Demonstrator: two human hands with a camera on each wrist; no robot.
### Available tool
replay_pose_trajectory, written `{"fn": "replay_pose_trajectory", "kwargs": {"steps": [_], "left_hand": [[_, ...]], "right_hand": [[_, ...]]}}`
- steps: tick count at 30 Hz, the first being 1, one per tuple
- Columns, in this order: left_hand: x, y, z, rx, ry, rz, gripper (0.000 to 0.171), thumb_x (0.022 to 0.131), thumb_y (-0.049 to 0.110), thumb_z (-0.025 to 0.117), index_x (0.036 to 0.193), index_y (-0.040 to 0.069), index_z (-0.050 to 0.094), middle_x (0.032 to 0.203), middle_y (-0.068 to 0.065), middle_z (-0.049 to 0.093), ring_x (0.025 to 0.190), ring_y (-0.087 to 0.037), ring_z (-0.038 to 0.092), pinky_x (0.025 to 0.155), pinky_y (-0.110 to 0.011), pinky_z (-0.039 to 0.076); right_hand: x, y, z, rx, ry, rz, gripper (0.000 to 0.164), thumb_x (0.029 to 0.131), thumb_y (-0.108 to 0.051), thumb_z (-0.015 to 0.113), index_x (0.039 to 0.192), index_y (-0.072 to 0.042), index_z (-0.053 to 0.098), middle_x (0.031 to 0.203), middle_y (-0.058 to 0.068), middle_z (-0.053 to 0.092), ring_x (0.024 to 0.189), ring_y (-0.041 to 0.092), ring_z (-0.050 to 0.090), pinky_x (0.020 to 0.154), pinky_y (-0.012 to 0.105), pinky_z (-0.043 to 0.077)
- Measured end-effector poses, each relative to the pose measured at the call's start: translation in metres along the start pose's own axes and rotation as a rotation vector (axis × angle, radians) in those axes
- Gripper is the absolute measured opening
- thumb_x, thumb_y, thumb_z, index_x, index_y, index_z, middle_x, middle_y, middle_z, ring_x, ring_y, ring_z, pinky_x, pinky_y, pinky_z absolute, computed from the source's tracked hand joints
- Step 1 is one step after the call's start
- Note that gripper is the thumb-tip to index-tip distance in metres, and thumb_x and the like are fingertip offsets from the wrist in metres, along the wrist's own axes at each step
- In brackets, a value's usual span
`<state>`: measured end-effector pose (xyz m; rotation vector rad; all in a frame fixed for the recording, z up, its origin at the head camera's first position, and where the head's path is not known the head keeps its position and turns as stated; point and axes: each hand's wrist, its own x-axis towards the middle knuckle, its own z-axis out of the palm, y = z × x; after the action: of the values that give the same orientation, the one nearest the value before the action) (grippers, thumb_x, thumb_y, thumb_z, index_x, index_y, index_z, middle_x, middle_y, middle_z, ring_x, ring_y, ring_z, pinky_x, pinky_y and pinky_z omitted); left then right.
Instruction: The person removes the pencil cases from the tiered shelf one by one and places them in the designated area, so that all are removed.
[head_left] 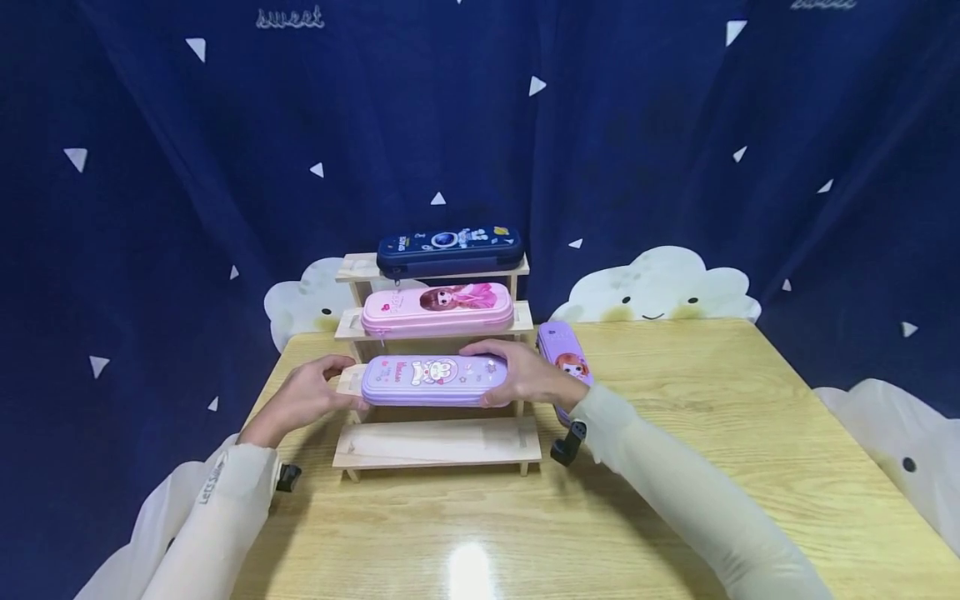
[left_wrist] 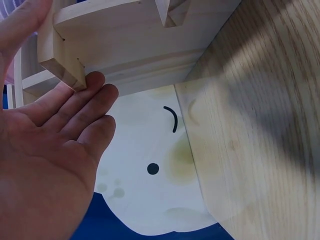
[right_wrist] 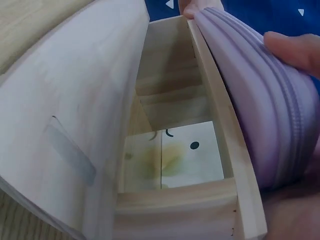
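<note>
A lilac pencil case (head_left: 431,382) with a cartoon animal lies along the third step down of a wooden tiered rack (head_left: 435,446). My right hand (head_left: 521,375) grips the case's right end, thumb at the front and fingers over the back edge. In the right wrist view, the case's zipped side (right_wrist: 260,95) sits right against the step's edge. My left hand (head_left: 318,392) spans the left end of that step, its thumb beside the case. The left wrist view has the fingers (left_wrist: 95,100) against the rack's wooden end.
On the rack's top step is a dark blue space pencil case (head_left: 450,252); a pink doll pencil case (head_left: 438,308) occupies the step below. A purple pencil case (head_left: 558,346) stands to the right of the rack, partly behind my right wrist. Blue curtain (head_left: 637,125) hangs behind the wooden table (head_left: 712,417).
</note>
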<state>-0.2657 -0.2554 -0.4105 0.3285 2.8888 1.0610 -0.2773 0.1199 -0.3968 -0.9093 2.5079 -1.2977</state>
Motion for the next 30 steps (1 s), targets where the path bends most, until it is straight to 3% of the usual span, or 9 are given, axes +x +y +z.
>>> {"fn": "replay_pose_trajectory", "kwargs": {"steps": [9,17,26,30], "left_hand": [[0.002,0.002,-0.005,-0.001,0.005,0.005,0.082,0.069,0.036,0.092,0.135,0.003,0.058,0.138,-0.021,0.063,0.131,-0.04,0.057,0.111,-0.056,0.045],[0.001,0.0,0.0,-0.05,0.001,0.012,0.069,0.073,0.02,0.086,0.133,0.001,0.059,0.135,-0.021,0.065,0.132,-0.041,0.056,0.112,-0.056,0.043],[-0.001,-0.002,0.002,-0.014,-0.014,-0.009,0.082,0.068,0.04,0.093,0.135,0.004,0.059,0.139,-0.02,0.062,0.134,-0.043,0.054,0.112,-0.058,0.043],[0.001,0.0,0.001,-0.002,-0.002,-0.009,0.084,0.068,0.043,0.092,0.135,0.004,0.059,0.14,-0.02,0.062,0.134,-0.042,0.054,0.113,-0.057,0.043]], "right_hand": [[-0.004,-0.006,-0.001,0.088,0.04,-0.008,0.074,0.066,-0.023,0.085,0.137,-0.023,0.062,0.131,0.005,0.066,0.106,0.021,0.058,0.09,0.033,0.043],[-0.013,-0.02,-0.004,0.122,0.017,-0.048,0.072,0.068,-0.024,0.083,0.137,-0.019,0.062,0.132,0.002,0.064,0.111,0.022,0.057,0.094,0.036,0.043],[-0.023,-0.037,-0.014,0.108,0.075,-0.108,0.068,0.07,-0.028,0.083,0.135,-0.024,0.064,0.131,-0.001,0.067,0.109,0.022,0.059,0.089,0.034,0.045],[-0.025,-0.044,-0.022,0.133,0.072,-0.086,0.069,0.072,-0.03,0.081,0.138,-0.026,0.061,0.137,-0.002,0.063,0.113,0.024,0.057,0.089,0.036,0.044]]}}
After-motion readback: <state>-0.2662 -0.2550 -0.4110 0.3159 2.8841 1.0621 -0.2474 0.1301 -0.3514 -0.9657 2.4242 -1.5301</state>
